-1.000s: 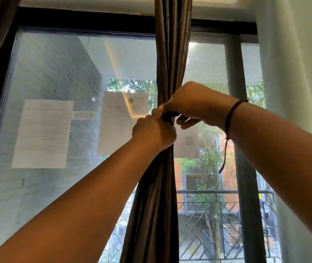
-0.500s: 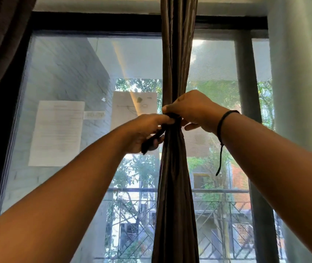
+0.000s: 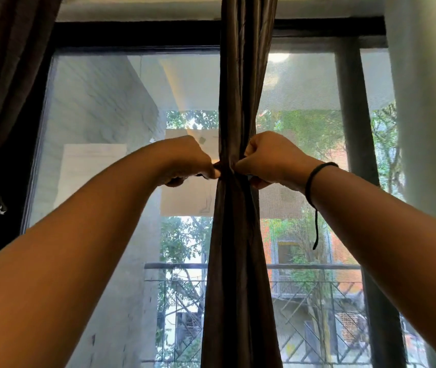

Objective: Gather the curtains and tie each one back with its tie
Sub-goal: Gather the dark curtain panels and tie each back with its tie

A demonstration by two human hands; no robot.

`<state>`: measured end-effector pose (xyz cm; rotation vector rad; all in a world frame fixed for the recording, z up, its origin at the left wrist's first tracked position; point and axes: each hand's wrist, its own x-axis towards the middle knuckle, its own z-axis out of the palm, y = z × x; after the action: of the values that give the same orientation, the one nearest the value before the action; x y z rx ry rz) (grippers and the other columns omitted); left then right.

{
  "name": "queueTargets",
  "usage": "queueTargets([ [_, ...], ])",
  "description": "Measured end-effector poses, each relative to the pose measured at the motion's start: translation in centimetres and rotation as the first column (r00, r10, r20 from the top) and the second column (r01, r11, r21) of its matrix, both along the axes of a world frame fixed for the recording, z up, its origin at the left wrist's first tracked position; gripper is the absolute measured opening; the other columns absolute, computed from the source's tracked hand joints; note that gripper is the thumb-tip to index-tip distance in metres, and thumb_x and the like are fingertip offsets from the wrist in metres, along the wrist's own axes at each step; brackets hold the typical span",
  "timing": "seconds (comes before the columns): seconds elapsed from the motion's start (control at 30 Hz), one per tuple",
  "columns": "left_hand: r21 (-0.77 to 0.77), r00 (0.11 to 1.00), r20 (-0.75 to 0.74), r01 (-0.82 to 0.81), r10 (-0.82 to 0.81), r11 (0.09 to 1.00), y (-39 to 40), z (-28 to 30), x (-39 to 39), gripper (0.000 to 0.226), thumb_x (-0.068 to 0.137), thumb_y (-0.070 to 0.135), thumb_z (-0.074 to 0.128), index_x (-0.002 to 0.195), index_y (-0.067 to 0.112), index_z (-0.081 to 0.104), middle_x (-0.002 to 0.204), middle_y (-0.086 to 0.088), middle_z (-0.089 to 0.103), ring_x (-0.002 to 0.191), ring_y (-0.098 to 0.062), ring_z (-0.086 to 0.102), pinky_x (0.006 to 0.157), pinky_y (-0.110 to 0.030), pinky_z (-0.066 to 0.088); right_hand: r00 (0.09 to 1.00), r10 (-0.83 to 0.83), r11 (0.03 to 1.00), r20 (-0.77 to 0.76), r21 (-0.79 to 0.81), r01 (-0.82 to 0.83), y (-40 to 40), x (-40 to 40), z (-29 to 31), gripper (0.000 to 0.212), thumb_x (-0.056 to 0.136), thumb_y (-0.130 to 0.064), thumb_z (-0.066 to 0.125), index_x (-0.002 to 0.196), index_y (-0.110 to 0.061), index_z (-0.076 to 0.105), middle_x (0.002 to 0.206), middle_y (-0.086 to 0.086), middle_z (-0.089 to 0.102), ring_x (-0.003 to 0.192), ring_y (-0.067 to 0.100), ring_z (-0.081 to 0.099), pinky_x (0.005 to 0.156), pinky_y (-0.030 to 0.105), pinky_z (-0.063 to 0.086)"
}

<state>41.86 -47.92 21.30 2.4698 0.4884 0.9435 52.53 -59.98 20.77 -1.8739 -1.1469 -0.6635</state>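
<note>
Both hands — left hand (image 3: 187, 158), right hand (image 3: 267, 158) — had fingers curled tight on the tie (image 3: 227, 173) cinching the curtain (image 3: 238, 235), which hung vertically mid-window.

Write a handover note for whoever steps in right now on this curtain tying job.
Left hand: fingers curled, gripping one end of the tie at the left of the middle curtain.
Right hand: gripping the other end at the curtain's right.
The tie circles the gathered curtain at hand height, cinching it.
Done: middle curtain gathered, tie wrapped round it. The left curtain appears already tied back.
Left: whether the knot is finished is hidden by the hands; check it holds before letting go.
</note>
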Motion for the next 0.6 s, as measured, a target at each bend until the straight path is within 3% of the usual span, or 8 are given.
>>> queueTargets([
  [0.1, 0.087, 0.997, 0.072, -0.017, 0.011, 0.996, -0.2, 0.0, 0.1, 0.021, 0.087, 0.017, 0.065, 0.097, 0.000, 0.060, 0.072, -0.009, 0.050, 0.054, -0.018, 0.047, 0.045, -0.024, 0.041, 0.998, -0.009, 1.000, 0.064, 0.022, 0.008, 0.2, -0.3, -0.1, 0.011, 0.079, -0.009, 0.067, 0.086, -0.004, 0.060, 0.085, 0.025, 0.069, 0.069, 0.036, 0.070, 0.064, 0.048, 0.059],
  [0.2, 0.140, 0.996, 0.086, -0.024, 0.012, 0.990, -1.1, -0.1, -0.2, 0.014, 0.086, 0.015, 0.061, 0.084, 0.004, 0.069, 0.076, -0.008, 0.054, 0.058, -0.019, 0.047, 0.050, -0.025, 0.036, 0.984, 0.002, 0.998, 0.177, 0.059, -0.012, 0.2, -0.6, -0.5, 0.029, 0.079, -0.009, 0.065, 0.105, -0.018, 0.056, 0.087, 0.010, 0.065, 0.067, 0.027, 0.067, 0.061, 0.040, 0.059],
  [0.27, 0.138, 0.997, 0.082, -0.012, 0.000, 0.990, -1.3, -0.1, -0.5, 0.019, 0.084, 0.014, 0.062, 0.067, 0.008, 0.065, 0.070, -0.005, 0.052, 0.057, -0.016, 0.044, 0.051, -0.024, 0.032, 0.952, -0.017, 1.000, 0.307, 0.020, 0.012, 0.1, -0.7, -0.8, 0.040, 0.081, -0.010, 0.062, 0.116, -0.029, 0.056, 0.092, 0.001, 0.065, 0.070, 0.019, 0.062, 0.064, 0.033, 0.056],
  [0.37, 0.064, 0.994, 0.106, -0.019, 0.012, 0.998, -0.7, 0.2, -1.1, 0.016, 0.080, 0.019, 0.070, 0.071, 0.007, 0.065, 0.071, -0.009, 0.056, 0.056, -0.018, 0.049, 0.048, -0.023, 0.038, 0.918, -0.062, 0.996, 0.391, -0.039, 0.084, 0.0, -0.8, -0.9, 0.034, 0.083, -0.013, 0.058, 0.109, -0.033, 0.066, 0.101, -0.004, 0.067, 0.080, 0.014, 0.058, 0.072, 0.025, 0.049],
  [0.47, -0.023, 0.994, 0.106, 0.021, -0.018, 1.000, 0.1, 0.5, -1.7, 0.017, 0.080, 0.018, 0.073, 0.079, 0.002, 0.068, 0.067, -0.009, 0.063, 0.049, -0.015, 0.057, 0.036, -0.016, 0.041, 0.922, -0.087, 0.987, 0.378, -0.091, 0.130, -0.2, -0.7, -0.9, 0.030, 0.084, -0.015, 0.058, 0.105, -0.033, 0.070, 0.104, -0.005, 0.068, 0.083, 0.014, 0.059, 0.071, 0.022, 0.043],
  [0.6, -0.031, 0.994, 0.103, 0.032, -0.029, 0.999, 0.3, 0.7, -2.5, 0.020, 0.077, 0.024, 0.077, 0.077, 0.006, 0.070, 0.064, -0.004, 0.069, 0.053, -0.013, 0.061, 0.049, -0.020, 0.050, 0.932, -0.086, 0.985, 0.352, -0.107, 0.132, -0.4, -1.1, -0.7, 0.030, 0.084, -0.015, 0.057, 0.102, -0.034, 0.070, 0.092, -0.007, 0.062, 0.074, 0.011, 0.054, 0.068, 0.022, 0.043],
])
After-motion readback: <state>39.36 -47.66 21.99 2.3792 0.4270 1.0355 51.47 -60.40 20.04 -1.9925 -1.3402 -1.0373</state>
